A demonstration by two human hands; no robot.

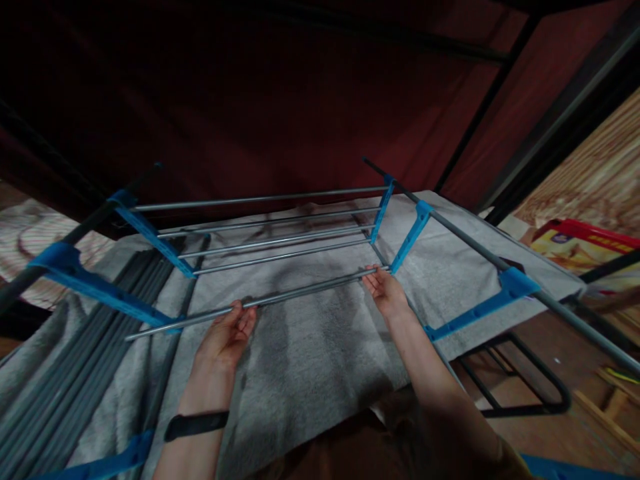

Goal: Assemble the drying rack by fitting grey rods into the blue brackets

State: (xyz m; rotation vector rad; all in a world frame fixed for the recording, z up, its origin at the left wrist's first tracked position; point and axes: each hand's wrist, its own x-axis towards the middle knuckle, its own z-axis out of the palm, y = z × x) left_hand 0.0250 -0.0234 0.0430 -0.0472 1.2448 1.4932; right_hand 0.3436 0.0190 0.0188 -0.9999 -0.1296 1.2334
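A thin grey metal rod lies across a rack frame of blue plastic brackets and dark poles. My left hand, a black band on its wrist, is closed around the rod left of its middle. My right hand pinches the rod near its right end, close to the lower end of a blue bracket. The rod's left end sticks out past another blue bracket. Behind it, several parallel rods span between the two rear blue brackets.
A bundle of grey poles lies at the left on a light grey blanket. A dark pole runs along the right side. A red and yellow box stands at far right, and a dark red curtain hangs behind.
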